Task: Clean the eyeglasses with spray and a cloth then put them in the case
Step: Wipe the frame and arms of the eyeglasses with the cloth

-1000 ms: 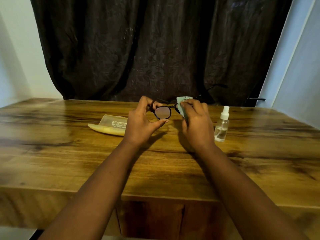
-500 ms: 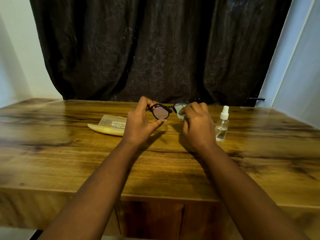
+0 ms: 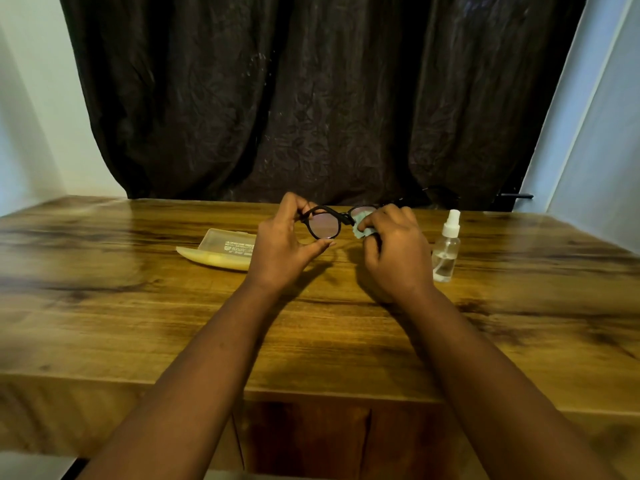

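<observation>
wood table (image 3: 138, 306) | dark curtain (image 3: 311, 98) behind | white walls (image 3: 34, 116) l+r

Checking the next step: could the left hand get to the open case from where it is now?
Probably yes. The case lies open on the table just left of the left hand with nothing between, though that hand grips the eyeglasses.

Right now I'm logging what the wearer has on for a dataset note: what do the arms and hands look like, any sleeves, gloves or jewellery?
Both forearms are bare right down to the bottom of the frame, so no sleeves show. The left hand and right hand wear no gloves. No watch, bracelet or ring is visible on either. The left thumbnail looks plain and short.
</observation>
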